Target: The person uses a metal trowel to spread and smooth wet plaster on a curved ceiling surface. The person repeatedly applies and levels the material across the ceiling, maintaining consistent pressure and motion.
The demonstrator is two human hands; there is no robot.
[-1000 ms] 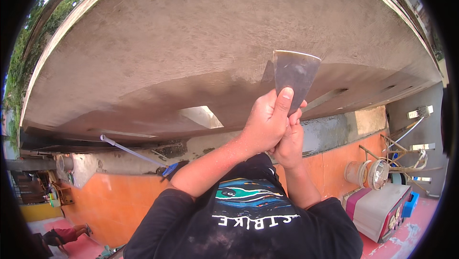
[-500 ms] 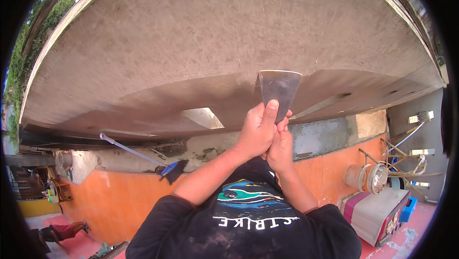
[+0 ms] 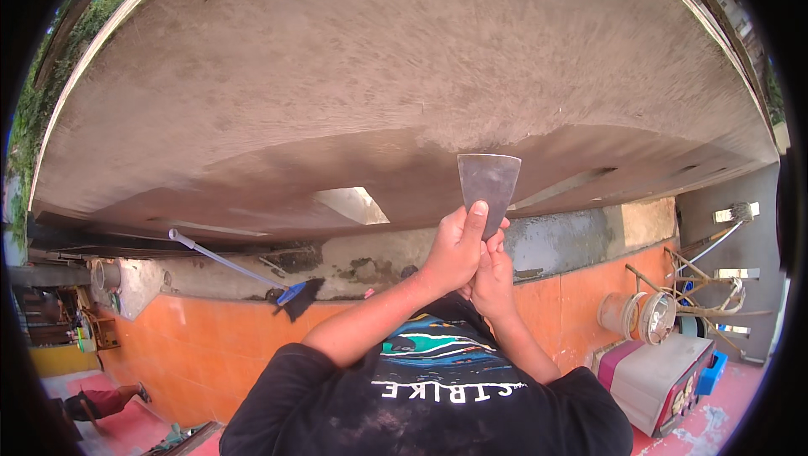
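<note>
While my two hands are meeting: my left hand (image 3: 454, 254) and my right hand (image 3: 491, 286) are clamping together on the scraper (image 3: 488, 178), and they are hiding its handle.
Left thumb (image 3: 477, 214): it is lying along the narrow lower part of the blade.
Right fist: it is closing below this thumb, nearer to my black shirt (image 3: 421, 422).
Broad edge: it is pointing away from me, in front of the darker lower part of the grey wall (image 3: 379, 52); whether it is touching the wall, I cannot tell.
My left side: the broom (image 3: 290, 294) with blue head is lying beside the orange surface (image 3: 210, 347).
My right side: buckets (image 3: 656, 319) are sitting near the grey box (image 3: 661, 376), which is resting beside a blue crate (image 3: 712, 373).
Far left corner: another person's leg (image 3: 109, 404) is showing above the pink floor (image 3: 147, 431).
</note>
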